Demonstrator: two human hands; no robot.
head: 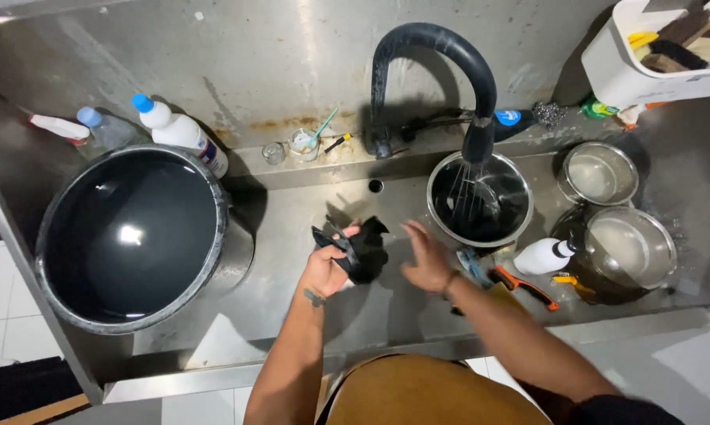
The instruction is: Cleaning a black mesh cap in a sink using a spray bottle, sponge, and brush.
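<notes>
3 steel bowls [479, 206], 1 big pot [131, 236], 4 bottles [180, 131].

Black cloth [363, 250], black faucet [441, 55], white bottle [545, 256] with black cap.

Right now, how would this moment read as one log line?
left hand: grips black cloth | right hand: open beside it | over sink | tap running into bowl

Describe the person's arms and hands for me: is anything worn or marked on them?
Both arms are bare, with no gloves on the hands. The left hand has a small dark mark, like a tattoo, at the wrist. The right hand has a thin dark band around the wrist. A dark sleeve edge shows near the right shoulder.
</notes>
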